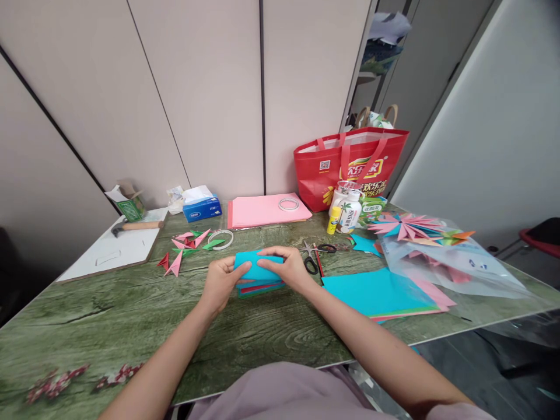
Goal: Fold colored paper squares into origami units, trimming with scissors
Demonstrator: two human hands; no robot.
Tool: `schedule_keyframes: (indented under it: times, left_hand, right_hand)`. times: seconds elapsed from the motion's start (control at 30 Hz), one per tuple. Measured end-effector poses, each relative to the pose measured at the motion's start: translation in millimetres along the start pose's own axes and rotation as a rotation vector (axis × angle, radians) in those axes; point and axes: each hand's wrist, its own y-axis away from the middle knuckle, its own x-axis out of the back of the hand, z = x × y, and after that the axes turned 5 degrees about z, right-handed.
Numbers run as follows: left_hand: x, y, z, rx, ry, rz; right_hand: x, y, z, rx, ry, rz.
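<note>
Between my two hands is a folded piece of blue paper (259,269). My left hand (221,283) grips its left end, thumb on the near face. With its thumb pressed on the front and fingers along the top edge, my right hand (289,269) pinches the other end. Just below the blue piece, a small stack of coloured paper (261,290) shows green, red and blue edges; whether it touches the held piece I cannot tell. Black-handled scissors (311,256) and a red pencil (319,262) lie right of my right hand.
Larger blue sheets (371,291) lie at right, near a plastic bag (455,262) with folded paper shapes. Pink sheets (262,210) bear a tape roll (289,204). Folded paper points (175,263), a tissue box (202,209), a hammer (140,226), a glue stick (333,220) and a red bag (315,175) stand around.
</note>
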Motion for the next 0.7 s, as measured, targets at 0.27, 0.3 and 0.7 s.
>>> schedule_keyframes:
  times: [0.27, 0.3, 0.7]
  left_hand:
    - [1.1, -0.5, 5.4, -0.062, 0.017, 0.038]
    - [1.3, -0.6, 5.5, -0.060, 0.023, 0.035]
    - [1.0, -1.3, 3.6, -0.068, 0.040, 0.040]
  right_hand:
    - [0.4, -0.7, 1.0, -0.022, 0.007, 0.015]
    - [0.5, -0.7, 1.1, -0.026, 0.006, 0.013]
    - [0.6, -0.7, 3.3, -0.023, 0.004, 0.015]
